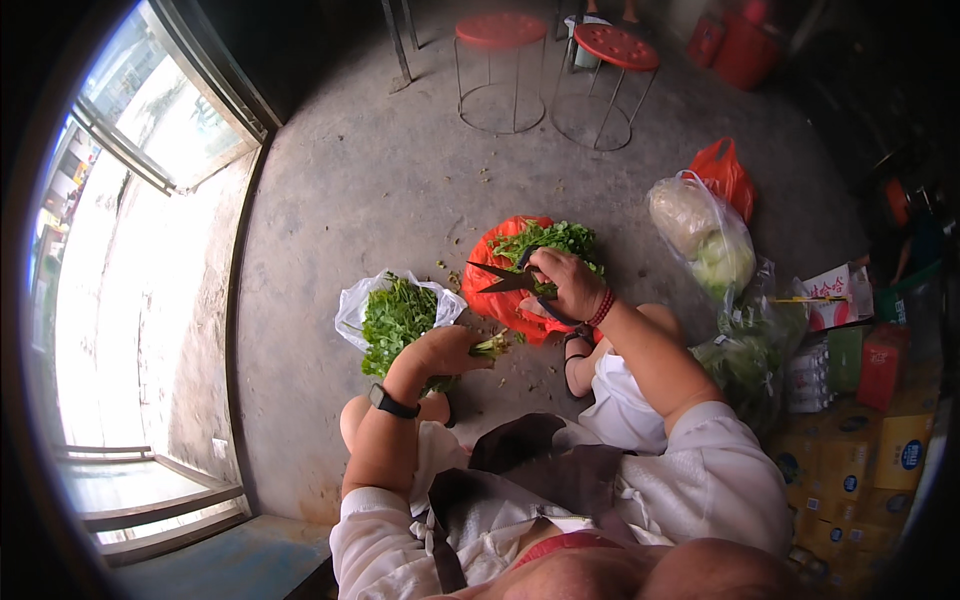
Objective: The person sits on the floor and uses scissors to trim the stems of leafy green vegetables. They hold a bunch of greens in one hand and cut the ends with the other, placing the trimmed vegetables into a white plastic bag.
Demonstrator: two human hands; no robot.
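My left hand (452, 351) grips a bunch of leafy green herbs, with its cut stem ends (491, 345) poking out to the right. Its leaves hang on the other side, close to a white plastic bag (352, 313) holding more leafy greens (399, 309). In my right hand (571, 279) is a pair of dark-handled scissors (504, 279), blades spread and pointing left. These scissors are above a red plastic bag (484, 281) on the floor, on which a heap of green herbs (562, 238) lies partly hidden by my hand.
Stem scraps lie on the concrete floor (360, 202). To the right are a clear bag of pale vegetables (697, 232), a bag of greens (742, 375) and cardboard boxes (832, 457). Two red stools (501, 31) stand ahead; a doorway threshold (244, 300) runs along the left.
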